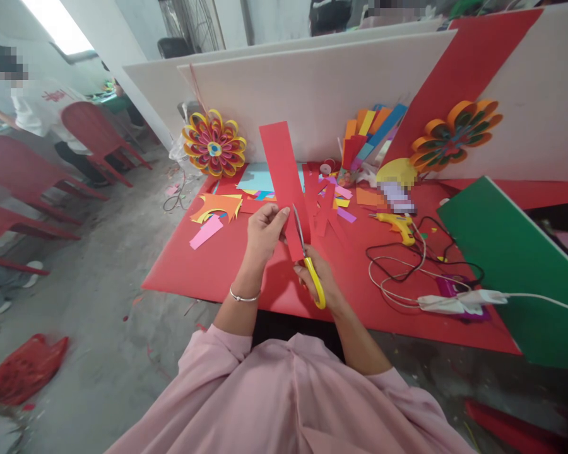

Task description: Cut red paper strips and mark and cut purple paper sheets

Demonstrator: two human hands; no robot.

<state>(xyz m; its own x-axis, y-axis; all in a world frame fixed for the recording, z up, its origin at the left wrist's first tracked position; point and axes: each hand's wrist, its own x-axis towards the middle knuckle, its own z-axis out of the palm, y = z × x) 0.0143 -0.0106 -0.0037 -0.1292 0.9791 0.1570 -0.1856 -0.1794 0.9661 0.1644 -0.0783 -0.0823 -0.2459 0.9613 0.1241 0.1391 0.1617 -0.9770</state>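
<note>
My left hand [265,230] pinches a long red paper strip [284,164] by its left edge and holds it up over the table. In my right hand [319,274] is a pair of scissors [315,284] with yellow handles. Their blades lie along the lower part of the strip and point away from me. Several cut red paper strips [326,211] lie on the red-covered table [274,293] just beyond my hands. To the left are orange paper scraps [220,205] and a pink paper piece [206,232].
Paper flowers lean at the back left [214,144] and right [457,135] against a white board [312,88]. A yellow glue gun [397,227], tangled cables and a power strip [459,301] lie at right, beside a green board [515,271]. Another person [42,104] sits at far left.
</note>
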